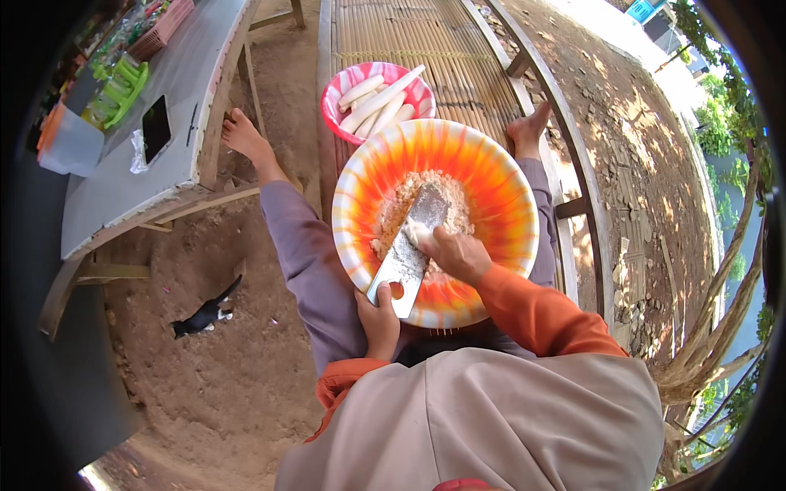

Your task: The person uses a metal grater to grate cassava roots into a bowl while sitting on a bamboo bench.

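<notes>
My left hand (379, 313) grips the lower end of a flat metal grater (402, 261), near its round hole. The grater slants into a large orange, yellow and white plastic basin (503, 178) between my legs. My right hand (454, 251) presses a pale peeled root piece (420, 233) against the middle of the grater; my fingers partly hide it. Pale grated pulp (454, 190) lies in the basin around and beneath the grater. Just beyond, a smaller pink and white basin (331, 98) holds several long peeled white roots (381, 107).
Both basins are on a bamboo-slat bench (454, 80) with a wooden rail (589, 202) at right. A table (163, 178) at left bears a phone (156, 129), a plastic container (70, 144) and a green glass holder (126, 92). A black-and-white cat (206, 316) is on the dirt ground.
</notes>
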`<action>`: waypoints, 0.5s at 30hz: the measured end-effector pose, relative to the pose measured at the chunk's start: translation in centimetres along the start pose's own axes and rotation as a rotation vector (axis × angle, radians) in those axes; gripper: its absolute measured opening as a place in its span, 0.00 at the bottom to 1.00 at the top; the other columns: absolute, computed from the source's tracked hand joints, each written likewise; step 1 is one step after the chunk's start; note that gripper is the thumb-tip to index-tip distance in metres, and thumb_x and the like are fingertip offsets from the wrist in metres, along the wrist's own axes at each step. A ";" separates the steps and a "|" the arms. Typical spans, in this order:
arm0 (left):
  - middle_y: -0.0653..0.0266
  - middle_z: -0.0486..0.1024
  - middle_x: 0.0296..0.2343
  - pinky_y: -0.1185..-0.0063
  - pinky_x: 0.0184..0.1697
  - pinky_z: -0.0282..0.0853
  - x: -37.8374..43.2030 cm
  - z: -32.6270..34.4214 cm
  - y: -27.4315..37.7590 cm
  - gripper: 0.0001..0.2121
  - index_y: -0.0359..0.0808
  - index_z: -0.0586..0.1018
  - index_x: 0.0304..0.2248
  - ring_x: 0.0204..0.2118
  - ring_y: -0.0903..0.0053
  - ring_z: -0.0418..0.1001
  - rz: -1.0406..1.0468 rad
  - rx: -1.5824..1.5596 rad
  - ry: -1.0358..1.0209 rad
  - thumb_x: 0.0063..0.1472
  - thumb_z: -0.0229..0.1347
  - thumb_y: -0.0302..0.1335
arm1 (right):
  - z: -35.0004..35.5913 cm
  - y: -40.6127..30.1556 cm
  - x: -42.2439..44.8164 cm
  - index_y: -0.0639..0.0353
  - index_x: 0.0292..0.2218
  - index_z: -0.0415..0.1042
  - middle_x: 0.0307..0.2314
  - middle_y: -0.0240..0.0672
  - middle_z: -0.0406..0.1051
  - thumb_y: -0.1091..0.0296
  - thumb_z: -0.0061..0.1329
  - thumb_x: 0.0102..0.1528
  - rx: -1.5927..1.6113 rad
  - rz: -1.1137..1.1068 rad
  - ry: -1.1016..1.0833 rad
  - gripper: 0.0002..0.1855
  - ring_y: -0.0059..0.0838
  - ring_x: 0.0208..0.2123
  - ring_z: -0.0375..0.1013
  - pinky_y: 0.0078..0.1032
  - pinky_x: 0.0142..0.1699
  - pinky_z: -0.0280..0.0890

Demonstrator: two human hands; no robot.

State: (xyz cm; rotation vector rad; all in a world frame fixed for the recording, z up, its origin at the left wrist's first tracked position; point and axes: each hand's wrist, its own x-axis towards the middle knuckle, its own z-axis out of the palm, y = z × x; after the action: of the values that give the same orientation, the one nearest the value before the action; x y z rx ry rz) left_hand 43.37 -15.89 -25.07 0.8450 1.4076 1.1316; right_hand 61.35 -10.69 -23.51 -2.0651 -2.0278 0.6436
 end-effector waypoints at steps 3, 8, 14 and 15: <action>0.50 0.67 0.38 0.75 0.43 0.60 0.3 1.2 0.9 0.18 0.25 0.61 0.43 0.40 0.66 0.66 0.002 0.009 -0.029 0.56 0.46 0.29 | 1.9 4.6 6.7 0.58 0.32 0.64 0.24 0.50 0.69 0.52 0.33 0.54 -0.104 0.017 0.084 0.18 0.51 0.27 0.70 0.45 0.31 0.63; 0.51 0.67 0.38 0.75 0.43 0.61 0.6 -0.5 -0.1 0.18 0.24 0.61 0.43 0.40 0.67 0.67 0.007 0.081 0.030 0.56 0.45 0.28 | 2.6 0.3 3.2 0.53 0.34 0.65 0.23 0.50 0.69 0.61 0.31 0.53 -0.229 -0.190 0.099 0.12 0.53 0.22 0.68 0.44 0.30 0.63; 0.56 0.67 0.37 0.78 0.42 0.60 -0.2 0.3 0.9 0.18 0.27 0.63 0.42 0.38 0.73 0.66 -0.017 -0.021 -0.011 0.56 0.47 0.31 | 0.1 1.7 2.1 0.52 0.35 0.66 0.31 0.49 0.68 0.58 0.32 0.55 -0.242 0.025 0.052 0.13 0.47 0.24 0.72 0.38 0.28 0.67; 0.56 0.67 0.37 0.77 0.42 0.60 0.0 0.9 0.5 0.18 0.27 0.63 0.42 0.39 0.73 0.66 -0.020 -0.026 -0.021 0.56 0.47 0.30 | -1.0 2.7 4.5 0.49 0.38 0.67 0.31 0.46 0.69 0.61 0.31 0.54 -0.162 0.158 -0.040 0.13 0.45 0.28 0.72 0.39 0.30 0.67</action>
State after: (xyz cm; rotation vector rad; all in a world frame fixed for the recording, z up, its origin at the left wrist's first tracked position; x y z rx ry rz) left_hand 44.19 -15.59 -24.55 0.8204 1.3786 1.1212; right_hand 64.11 -6.29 -24.54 -2.3413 -2.0140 0.5671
